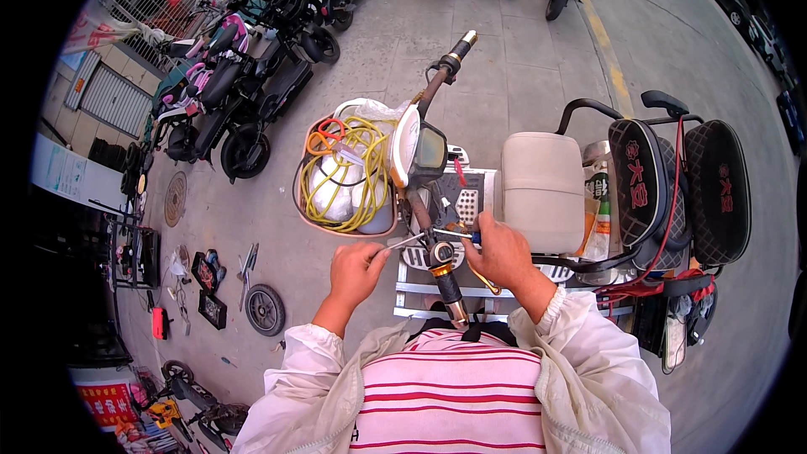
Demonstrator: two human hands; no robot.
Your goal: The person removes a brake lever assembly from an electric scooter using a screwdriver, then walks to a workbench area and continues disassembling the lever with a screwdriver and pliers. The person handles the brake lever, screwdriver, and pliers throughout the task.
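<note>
A three-wheeled electric scooter stands in front of me, its rusty handlebar [418, 209] running away from my body. My left hand [354, 270] is closed on a thin silver metal tool [405, 241], whose tip points at the handlebar stem. From the other side, my right hand [505, 257] grips a screwdriver [452, 234] with a blue-and-dark handle, its shaft also pointing at the stem. Just below the tools is the near handlebar grip [450, 287] with gold-coloured trim. Where exactly the tips touch is too small to tell.
A front basket [308, 211] holds yellow cord and white bags. Right of the handlebar is a beige seat [542, 193], then black quilted backrests [635, 185]. Parked scooters [244, 109] line the far left. A loose wheel [266, 310] and tool boxes [212, 309] lie on the pavement.
</note>
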